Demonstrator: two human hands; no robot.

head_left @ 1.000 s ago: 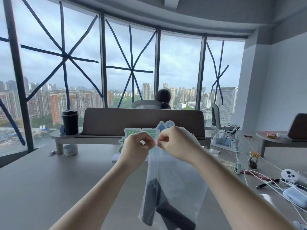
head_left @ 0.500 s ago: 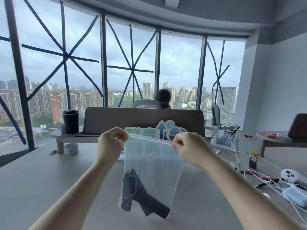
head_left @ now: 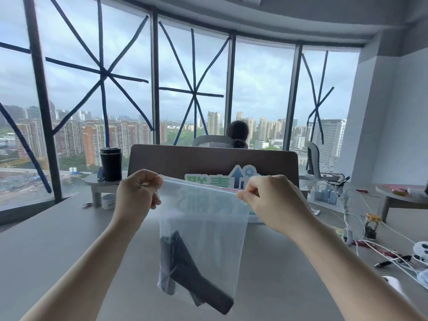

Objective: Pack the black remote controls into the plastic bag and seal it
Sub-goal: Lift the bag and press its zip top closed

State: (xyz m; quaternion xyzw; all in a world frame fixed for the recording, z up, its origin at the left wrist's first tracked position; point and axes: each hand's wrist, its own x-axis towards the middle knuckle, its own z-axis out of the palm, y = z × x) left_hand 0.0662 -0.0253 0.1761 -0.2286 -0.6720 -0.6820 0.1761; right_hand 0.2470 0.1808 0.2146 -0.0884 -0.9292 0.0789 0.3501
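**Sealing step: zip strip held taut across the bag mouth**

The clear, thin-film plastic bag hangs in the air above the grey matte desk. The left hand is closed, pinching the left end of the bag's top edge; the right hand is closed, pinching the right end. The red-lined zip strip runs straight between them.

The black, slim, hard-shelled remote controls lie inside, crossed at the bottom left corner, weighing down the film there.

Packing appears complete; sealing is in hand. Whether the strip is fully engaged cannot be told. The next move likely calls for pressing along the strip end to end, keeping it taut.
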